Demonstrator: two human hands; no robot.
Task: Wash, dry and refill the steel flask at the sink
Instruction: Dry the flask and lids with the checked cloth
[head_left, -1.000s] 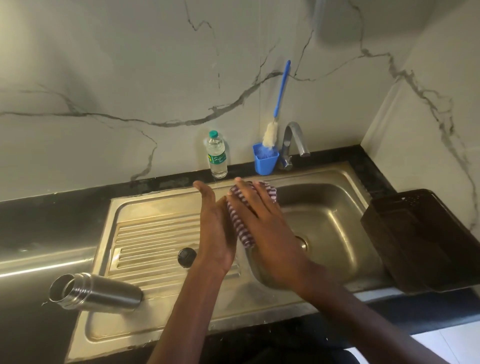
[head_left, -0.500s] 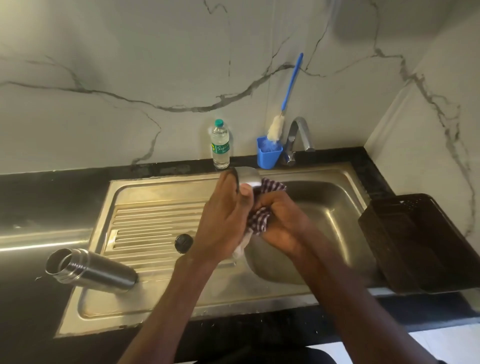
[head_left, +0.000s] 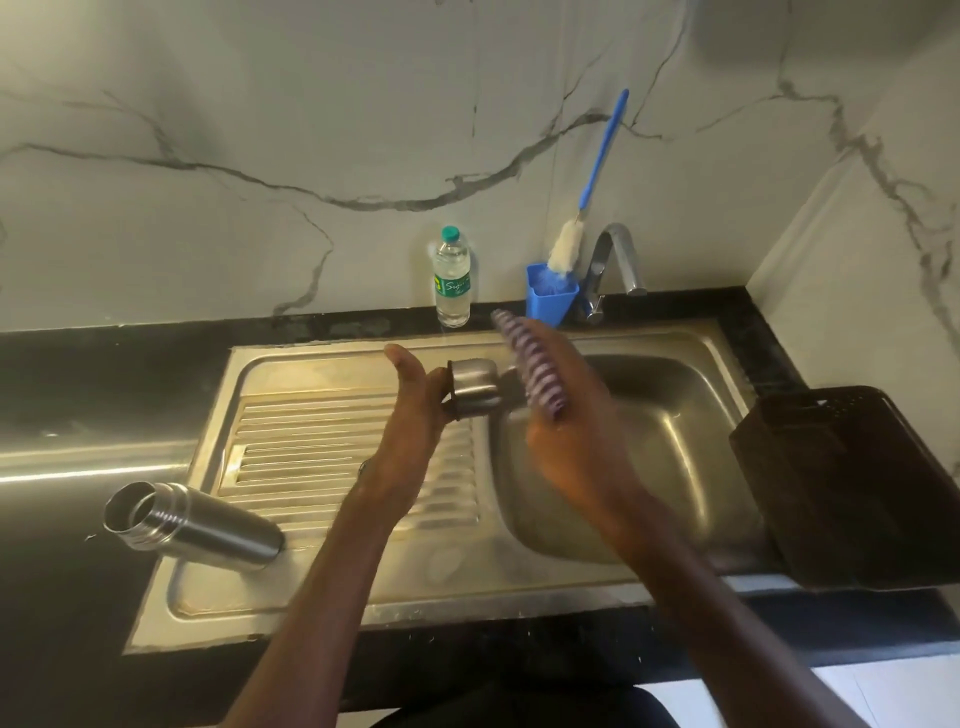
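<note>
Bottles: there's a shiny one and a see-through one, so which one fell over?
The steel flask lies on its side at the sink's left edge, open mouth pointing left. The clear plastic water bottle with the green cap stands upright by the wall.

Open basin (head_left: 670, 457) right, flask (head_left: 195, 522) lying left, bottle (head_left: 453, 278), brush cup (head_left: 549, 299), tap (head_left: 615, 260) behind

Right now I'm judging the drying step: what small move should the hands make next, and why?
Probably bring the right hand, with the checked cloth lying over its fingers, back against the steel cap and rub it again. The cap rests in the left hand, and the cloth seems just beside it. The flask lies open on the drainboard, untouched.
</note>
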